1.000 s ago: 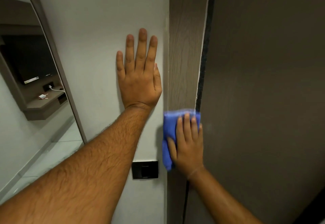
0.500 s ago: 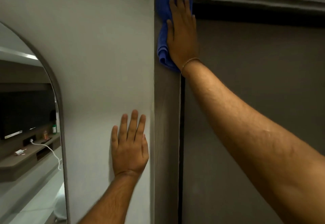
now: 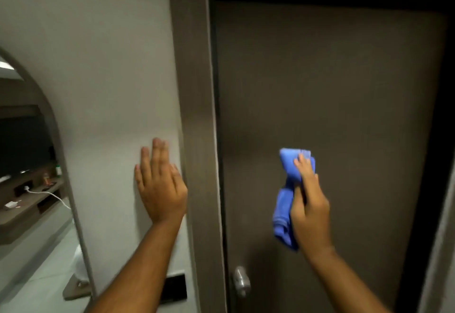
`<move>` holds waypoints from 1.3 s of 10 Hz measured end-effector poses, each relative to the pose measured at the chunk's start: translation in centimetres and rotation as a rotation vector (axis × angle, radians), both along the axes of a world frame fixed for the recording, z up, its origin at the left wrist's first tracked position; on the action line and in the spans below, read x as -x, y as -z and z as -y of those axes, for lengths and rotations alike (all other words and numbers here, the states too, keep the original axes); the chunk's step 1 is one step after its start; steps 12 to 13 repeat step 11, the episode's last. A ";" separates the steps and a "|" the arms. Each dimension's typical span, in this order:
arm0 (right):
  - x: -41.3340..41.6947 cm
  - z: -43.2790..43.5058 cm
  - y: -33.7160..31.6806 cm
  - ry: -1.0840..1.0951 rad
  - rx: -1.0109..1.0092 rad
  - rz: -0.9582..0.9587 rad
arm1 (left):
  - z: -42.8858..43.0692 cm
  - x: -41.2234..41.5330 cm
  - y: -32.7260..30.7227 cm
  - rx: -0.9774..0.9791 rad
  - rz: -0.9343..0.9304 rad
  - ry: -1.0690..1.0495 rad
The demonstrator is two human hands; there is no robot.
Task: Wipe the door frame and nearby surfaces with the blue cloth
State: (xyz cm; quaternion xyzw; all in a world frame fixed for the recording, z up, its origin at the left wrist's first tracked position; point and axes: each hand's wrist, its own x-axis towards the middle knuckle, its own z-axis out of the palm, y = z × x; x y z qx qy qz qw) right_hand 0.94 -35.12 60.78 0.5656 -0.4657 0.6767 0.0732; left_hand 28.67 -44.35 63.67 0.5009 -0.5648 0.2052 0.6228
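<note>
Left hand lies flat on the wall, fingers together; right hand fingers clamp the blue cloth before the door.

The cloth is coloured a uniform bright blue, without pattern. The door is finished in dark grey-brown, with a faint vertical grain. The door frame is finished in a slightly lighter grey-brown, with the same vertical grain. The wall is painted plain off-white. The door handle is finished in silver metal. The switch plate at the lower edge of the wall is coloured black. The mirror frame is coloured grey-brown.
</note>
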 end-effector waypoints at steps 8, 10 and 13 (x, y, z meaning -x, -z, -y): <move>31.6 -37.2 67.7 0.607 -1.542 0.943 | -43.3 20.8 67.0 -1.620 0.947 0.607; 34.4 -37.7 73.0 0.511 -1.790 0.634 | -41.6 21.7 69.4 -1.582 0.847 0.551; 34.1 -38.9 72.3 0.461 -1.785 0.579 | -40.7 21.5 68.2 -1.620 0.808 0.505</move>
